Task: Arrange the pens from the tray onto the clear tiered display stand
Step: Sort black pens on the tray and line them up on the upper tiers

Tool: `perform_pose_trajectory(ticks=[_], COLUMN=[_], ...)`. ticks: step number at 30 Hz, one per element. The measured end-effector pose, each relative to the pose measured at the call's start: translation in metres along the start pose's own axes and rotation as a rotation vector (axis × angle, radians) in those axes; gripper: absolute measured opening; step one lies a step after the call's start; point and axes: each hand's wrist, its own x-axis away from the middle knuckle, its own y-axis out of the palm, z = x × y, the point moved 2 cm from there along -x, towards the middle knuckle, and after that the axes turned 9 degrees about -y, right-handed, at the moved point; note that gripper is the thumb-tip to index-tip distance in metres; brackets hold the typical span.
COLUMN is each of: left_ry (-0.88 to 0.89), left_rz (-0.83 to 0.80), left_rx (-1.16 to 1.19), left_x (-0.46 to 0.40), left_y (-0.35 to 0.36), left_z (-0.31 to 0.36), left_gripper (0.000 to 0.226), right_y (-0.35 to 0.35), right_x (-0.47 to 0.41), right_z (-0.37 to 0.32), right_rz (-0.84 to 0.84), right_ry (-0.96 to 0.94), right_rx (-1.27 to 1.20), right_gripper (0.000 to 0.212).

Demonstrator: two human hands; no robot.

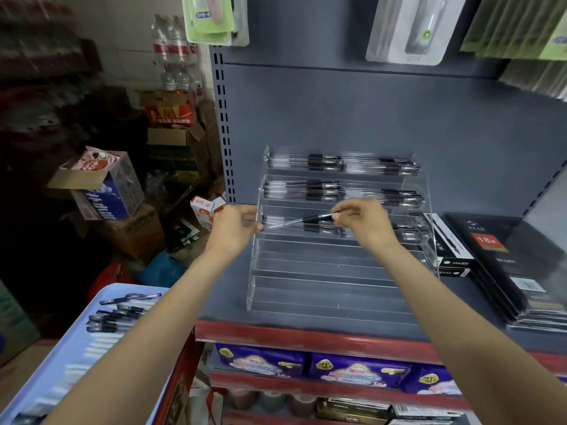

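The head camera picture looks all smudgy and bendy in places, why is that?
Head view: the dim left side with its stacked boxes is smeared by motion blur; the pens on the tray streak too. The wide lens bows the shelf edge and the stand. Sharpest is the middle, where both hands hold a pen.

Head view — looks down, close over shelf (233,289).
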Motion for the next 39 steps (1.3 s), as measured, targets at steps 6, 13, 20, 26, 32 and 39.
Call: perform_pose_trajectory(ticks=[6, 13, 20, 26, 32, 39], left_ry=[-0.013, -0.010, -0.003, 0.100, 0.058, -0.140], left_rz=[0.011, 0.012, 0.073, 0.197, 0.218, 0.188], left_rx=[-0.003, -0.005, -0.014, -0.076, -0.140, -0.170], left_x=[-0.002, -0.002, 0.005, 0.033, 0.074, 0.124], left_y=[0.000, 0.001, 0.002, -0.007, -0.052, -0.135], left_z=[-0.003, -0.005, -0.006, -0.012, -0.073, -0.209], left_gripper=[0.043, 0.043, 0.039, 0.021, 0.014, 0.015], right_y=[0.002, 0.009, 0.012, 0.042, 0.115, 0.250], right_x=[-0.008, -0.005, 0.001, 0.018, 0.066, 0.140], right_z=[-0.006, -0.009, -0.012, -0.037, -0.074, -0.109], right_rz=[-0.157, -0.313, -0.259, -0.180, -0.261, -0.476], right_ry=[-0.070, -0.080, -0.145, -0.270, -0.271, -0.161], right_rx=[0.284, 0.283, 0.249, 0.139, 0.047, 0.019], right_gripper=[0.012, 0.014, 0.014, 0.016, 0.018, 0.020])
